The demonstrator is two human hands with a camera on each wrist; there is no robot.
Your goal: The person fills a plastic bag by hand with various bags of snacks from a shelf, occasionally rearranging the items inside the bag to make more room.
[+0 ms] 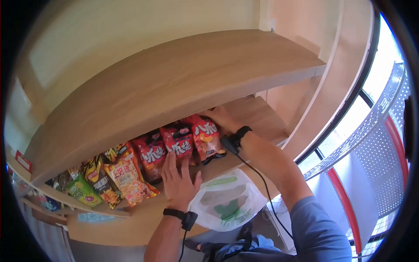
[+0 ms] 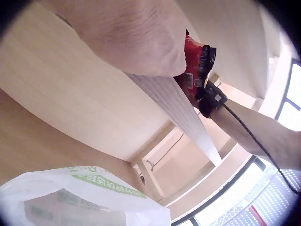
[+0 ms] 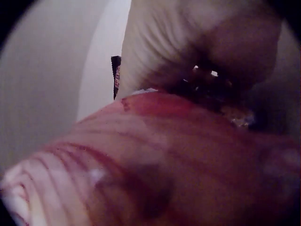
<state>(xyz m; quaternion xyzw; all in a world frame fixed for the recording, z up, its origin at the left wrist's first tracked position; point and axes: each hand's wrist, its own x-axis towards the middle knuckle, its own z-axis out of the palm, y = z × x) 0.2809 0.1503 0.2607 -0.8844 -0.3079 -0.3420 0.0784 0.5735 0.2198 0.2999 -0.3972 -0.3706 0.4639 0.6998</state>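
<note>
Three red snack bags stand side by side on the shelf under a wooden board: a left one, a middle one and a right one. My left hand has its fingers extended against the lower front of the middle bag. Reaching in under the board, my right hand is at the top of the right bag. In the right wrist view a red bag fills the foreground, with the right hand just beyond it. The right fingertips are hidden; I cannot tell whether they grip the bag.
Left of the red bags stand an orange-yellow snack bag, a black one and a green one. A white plastic bag with green print lies open below the hands. The upper shelf board overhangs the row.
</note>
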